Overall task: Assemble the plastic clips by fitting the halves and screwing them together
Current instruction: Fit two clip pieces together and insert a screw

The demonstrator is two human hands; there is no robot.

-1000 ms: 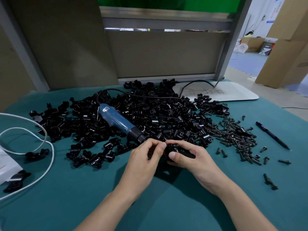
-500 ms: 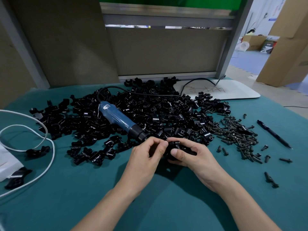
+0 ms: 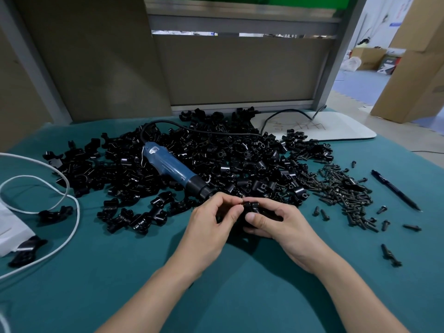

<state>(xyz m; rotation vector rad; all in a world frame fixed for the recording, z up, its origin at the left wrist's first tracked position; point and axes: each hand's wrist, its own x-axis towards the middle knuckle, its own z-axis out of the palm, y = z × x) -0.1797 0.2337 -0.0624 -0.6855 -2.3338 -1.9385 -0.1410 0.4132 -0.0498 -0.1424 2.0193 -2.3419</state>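
A small black clip [image 3: 251,206] is in the middle, just above the green table [image 3: 120,272], at the near edge of the big pile. Both hands hold it. The right hand [image 3: 281,224] curls round it, with the thumb on the front and the fingers behind. The left hand [image 3: 211,227] pinches the clip's left end with its thumb and first finger. The spot between those two tips is too small to see well, so I cannot tell if a screw is there.

Right behind the hands is a big pile of black clip parts [image 3: 228,159]. A blue power screwdriver [image 3: 173,167] lies on the pile, with its black tip pointing at the hands. Its black cord [image 3: 204,131] runs back over the pile. Some joined clips [image 3: 144,212] lie at the front left of the pile.

To the right of the pile is a heap of dark screws [image 3: 341,188], and a few screws lie alone near it. A pen [image 3: 394,189] lies farther right. A white board [image 3: 336,128] with scribbles sits at the back right. A white cable [image 3: 72,212] loops on the left side of the table.
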